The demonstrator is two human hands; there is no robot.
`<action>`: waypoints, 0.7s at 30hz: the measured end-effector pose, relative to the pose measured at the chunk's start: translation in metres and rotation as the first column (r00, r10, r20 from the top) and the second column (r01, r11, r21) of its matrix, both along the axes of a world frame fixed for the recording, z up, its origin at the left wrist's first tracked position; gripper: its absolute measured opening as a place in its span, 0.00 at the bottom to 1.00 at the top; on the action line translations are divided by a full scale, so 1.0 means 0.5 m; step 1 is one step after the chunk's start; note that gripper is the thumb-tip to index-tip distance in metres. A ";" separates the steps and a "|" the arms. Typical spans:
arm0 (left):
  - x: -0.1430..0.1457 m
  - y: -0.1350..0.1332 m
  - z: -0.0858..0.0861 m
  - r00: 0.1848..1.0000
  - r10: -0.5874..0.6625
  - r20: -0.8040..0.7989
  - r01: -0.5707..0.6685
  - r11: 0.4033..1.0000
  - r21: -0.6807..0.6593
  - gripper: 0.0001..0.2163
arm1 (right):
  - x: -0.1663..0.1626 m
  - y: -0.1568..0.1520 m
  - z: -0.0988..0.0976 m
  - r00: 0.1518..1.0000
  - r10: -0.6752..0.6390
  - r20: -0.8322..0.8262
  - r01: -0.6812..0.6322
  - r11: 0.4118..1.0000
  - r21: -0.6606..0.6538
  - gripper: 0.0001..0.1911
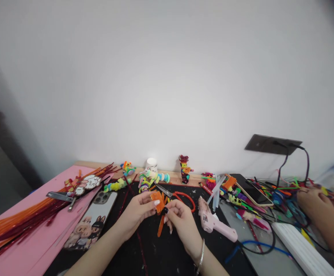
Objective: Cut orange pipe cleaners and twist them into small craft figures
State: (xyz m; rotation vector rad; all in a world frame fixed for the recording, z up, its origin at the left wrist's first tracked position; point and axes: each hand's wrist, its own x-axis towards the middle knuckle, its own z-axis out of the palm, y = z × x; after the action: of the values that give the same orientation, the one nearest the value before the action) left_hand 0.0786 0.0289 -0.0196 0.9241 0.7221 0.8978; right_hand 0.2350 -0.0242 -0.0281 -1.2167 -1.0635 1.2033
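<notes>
My left hand pinches the top of a small orange pipe-cleaner piece over the black mat. My right hand, a bangle on its wrist, is closed round the same orange piece lower down, with a small black bead at the fingertips. An orange stem hangs down between the two hands. Red-handled scissors lie just behind them.
A pink glue gun lies to the right. A phone in a cartoon case and a bundle of orange and red pipe cleaners rest on pink paper at left. Pipe-cleaner figures line the wall. Another person's hands work at right.
</notes>
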 end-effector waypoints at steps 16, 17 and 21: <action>0.021 -0.017 -0.023 0.987 -0.053 -0.151 0.056 0.998 0.020 0.17 | -0.011 -0.001 -0.007 0.995 -0.012 0.103 0.016 0.999 -0.031 0.17; 0.020 -0.016 -0.024 0.989 -0.030 -0.147 0.035 0.999 0.031 0.17 | -0.011 -0.001 -0.005 0.993 -0.012 0.114 0.016 0.999 -0.042 0.17; 0.013 -0.014 -0.019 0.996 0.040 -0.078 -0.038 0.999 0.027 0.16 | -0.007 -0.002 0.004 0.980 0.042 0.196 -0.041 0.999 -0.010 0.16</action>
State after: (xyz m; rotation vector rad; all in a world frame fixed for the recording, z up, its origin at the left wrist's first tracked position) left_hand 0.0853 0.0220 -0.0291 0.9751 0.8004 0.9108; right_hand 0.2316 -0.0252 -0.0260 -1.3446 -1.2370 1.1356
